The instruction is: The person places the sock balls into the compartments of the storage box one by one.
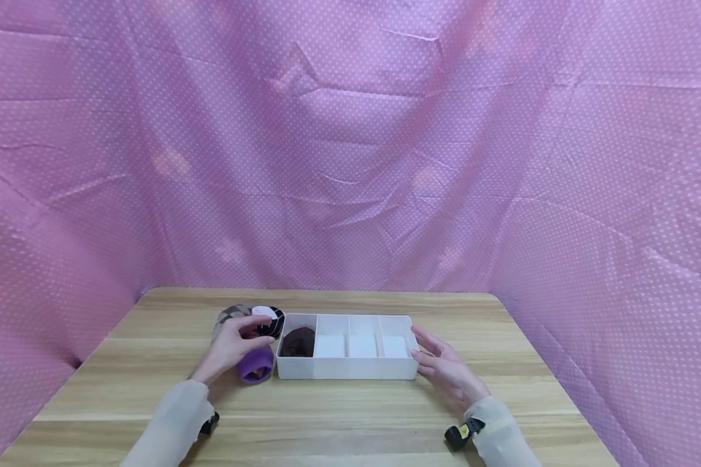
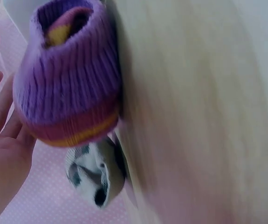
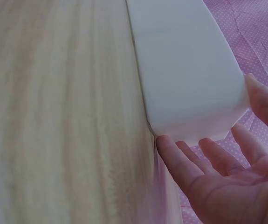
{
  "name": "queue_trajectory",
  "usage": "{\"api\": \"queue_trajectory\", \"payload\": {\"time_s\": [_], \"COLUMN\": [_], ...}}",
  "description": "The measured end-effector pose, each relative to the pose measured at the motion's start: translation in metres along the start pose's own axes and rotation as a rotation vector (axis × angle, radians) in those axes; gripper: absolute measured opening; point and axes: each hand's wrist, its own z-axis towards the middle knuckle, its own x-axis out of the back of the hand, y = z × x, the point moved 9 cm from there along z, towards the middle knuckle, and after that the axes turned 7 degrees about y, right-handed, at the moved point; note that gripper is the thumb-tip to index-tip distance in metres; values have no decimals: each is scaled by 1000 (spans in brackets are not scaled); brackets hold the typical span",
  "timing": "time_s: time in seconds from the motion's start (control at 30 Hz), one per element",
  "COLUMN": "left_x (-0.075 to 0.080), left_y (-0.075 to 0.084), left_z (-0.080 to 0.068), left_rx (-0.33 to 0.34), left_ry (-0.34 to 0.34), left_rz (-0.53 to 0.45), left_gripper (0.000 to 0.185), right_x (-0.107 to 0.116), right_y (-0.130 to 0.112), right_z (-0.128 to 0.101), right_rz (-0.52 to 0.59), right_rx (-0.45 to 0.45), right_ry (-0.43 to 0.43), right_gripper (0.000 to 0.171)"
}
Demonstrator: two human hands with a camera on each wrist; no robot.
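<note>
A white box (image 1: 347, 368) with several compartments stands on the table; a dark brown rolled cloth bundle (image 1: 298, 342) lies in its leftmost compartment. My right hand (image 1: 444, 370) is at the box's right end, fingertips touching the end wall (image 3: 194, 107), fingers loosely spread. Left of the box, my left hand (image 1: 233, 344) reaches over a group of rolled socks, fingers extended and holding nothing visible. Nearest it are a purple rolled sock (image 2: 68, 79) with pink and yellow bands, and a black sock with white lines (image 1: 276, 324) and a white part. Partly behind the hand sits a checkered sock (image 2: 94, 175).
The wooden table (image 1: 339, 421) extends in front of the box and to both sides. Pink dotted cloth (image 1: 350, 162) hangs behind the table and along its left and right sides. Each wrist carries a small black strapped device (image 1: 464, 433).
</note>
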Motion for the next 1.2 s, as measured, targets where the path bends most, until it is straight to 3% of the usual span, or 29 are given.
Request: {"api": "queue_trajectory", "payload": {"time_s": [0.13, 0.4, 0.7, 0.87, 1.2], "left_x": [5, 12, 17, 17, 4], "left_y": [-5, -15, -23, -27, -28], "left_z": [-2, -7, -5, -4, -4], "left_rx": [6, 48, 40, 50, 37], "left_ry": [-6, -93, -106, -128, -249], "left_rz": [10, 21, 4, -31, -2], "left_gripper": [55, 63, 61, 61, 59], "right_x": [0, 0, -1, -3, -4], "right_y": [-1, -1, -1, -2, -3], "right_z": [0, 2, 0, 1, 1], "right_rz": [4, 14, 8, 5, -30], "right_rx": [7, 0, -14, -18, 1], "right_ry": [-1, 13, 37, 21, 22], "right_gripper": [74, 75, 74, 74, 73]}}
